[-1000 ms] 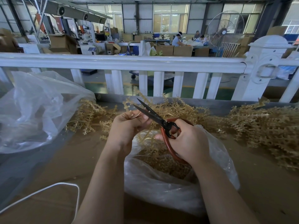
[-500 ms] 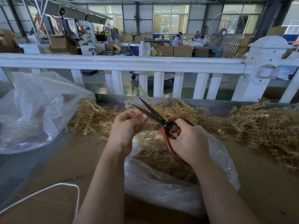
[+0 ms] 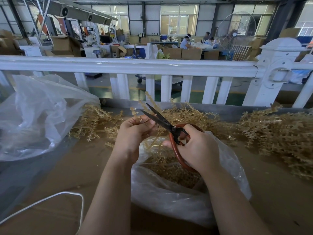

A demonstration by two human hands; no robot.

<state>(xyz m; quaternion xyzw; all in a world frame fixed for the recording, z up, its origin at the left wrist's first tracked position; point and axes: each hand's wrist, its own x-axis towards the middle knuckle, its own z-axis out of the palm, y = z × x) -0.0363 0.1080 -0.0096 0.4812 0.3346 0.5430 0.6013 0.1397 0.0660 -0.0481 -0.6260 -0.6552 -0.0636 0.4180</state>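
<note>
My left hand grips a golden plastic sprig whose stems stick up above the fingers. My right hand grips red-handled scissors; the dark blades are parted a little and point up-left at the sprig beside my left fingertips. Under both hands sits an open clear plastic bag holding a heap of small golden cut pieces.
Piles of golden sprigs lie at the back middle and at the right of the brown tabletop. A crumpled clear bag fills the left. A white cord loops at front left. A white railing bounds the far edge.
The sprig stands higher above my left fingers than before, and the scissor blades have shifted slightly up along it. Both hands stay in nearly the same place.
</note>
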